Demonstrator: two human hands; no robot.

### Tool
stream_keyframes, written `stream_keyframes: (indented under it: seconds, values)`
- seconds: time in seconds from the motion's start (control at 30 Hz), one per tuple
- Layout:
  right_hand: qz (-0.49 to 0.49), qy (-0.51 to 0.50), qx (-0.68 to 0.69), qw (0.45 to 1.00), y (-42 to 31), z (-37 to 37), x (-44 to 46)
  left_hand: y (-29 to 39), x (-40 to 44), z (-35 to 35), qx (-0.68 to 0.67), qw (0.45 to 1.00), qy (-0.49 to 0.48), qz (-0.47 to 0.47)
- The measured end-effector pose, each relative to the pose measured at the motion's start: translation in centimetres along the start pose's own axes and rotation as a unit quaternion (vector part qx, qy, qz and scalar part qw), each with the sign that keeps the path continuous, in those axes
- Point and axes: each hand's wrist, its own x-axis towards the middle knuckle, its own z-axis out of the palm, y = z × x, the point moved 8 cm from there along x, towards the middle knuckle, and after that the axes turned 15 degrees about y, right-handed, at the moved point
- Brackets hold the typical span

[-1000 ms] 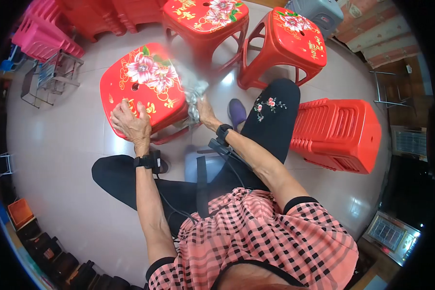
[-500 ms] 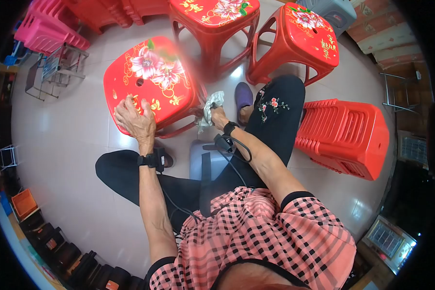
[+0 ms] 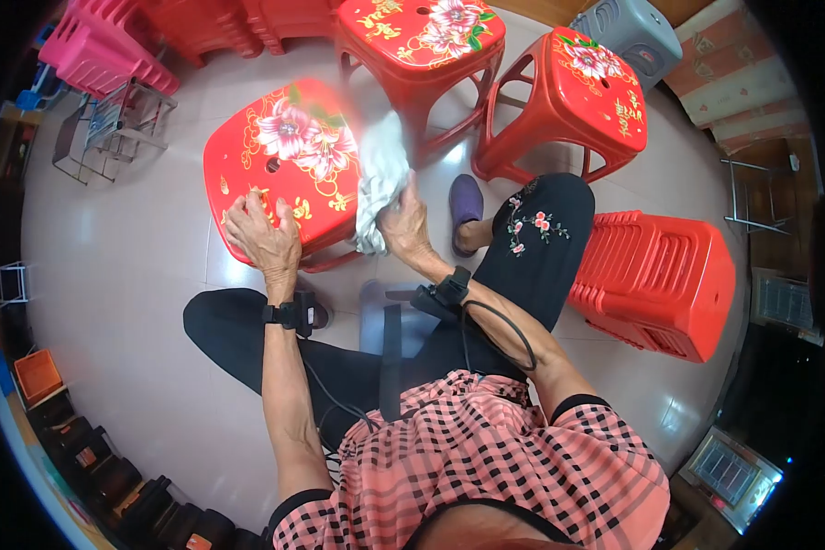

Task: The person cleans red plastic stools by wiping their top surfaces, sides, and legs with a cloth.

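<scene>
A red plastic stool (image 3: 238,156) with a flower-printed seat stands in front of me. My left hand (image 3: 266,236) lies on the near edge of its seat, fingers apart and slightly bent. A crumpled whitish cloth (image 3: 382,170) is gripped in my right hand (image 3: 407,227), against the right side of the stool. The cloth hides part of that side, and its upper end is blurred. Both wrists wear black straps with cables.
Two matching red stools (image 3: 422,37) (image 3: 585,105) stand beyond. To my right lies a stack of red stools (image 3: 655,280). Pink stools (image 3: 110,46) are stacked at the far left, beside a metal-framed step stool (image 3: 124,124). A grey stool (image 3: 628,41) stands at the back right.
My right hand has risen from low beside the stool, bringing the cloth up along its right side. My left hand stays on the seat. The view has shifted slightly.
</scene>
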Motion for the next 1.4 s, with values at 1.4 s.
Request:
stream_keyframes:
  seconds: [1.4]
  values:
    - [-0.393, -0.729, -0.209, 0.521, -19.6, 27.2, -11.7, 0.3, 0.7, -1.6, -0.284, 0.958, -0.005, 0.030]
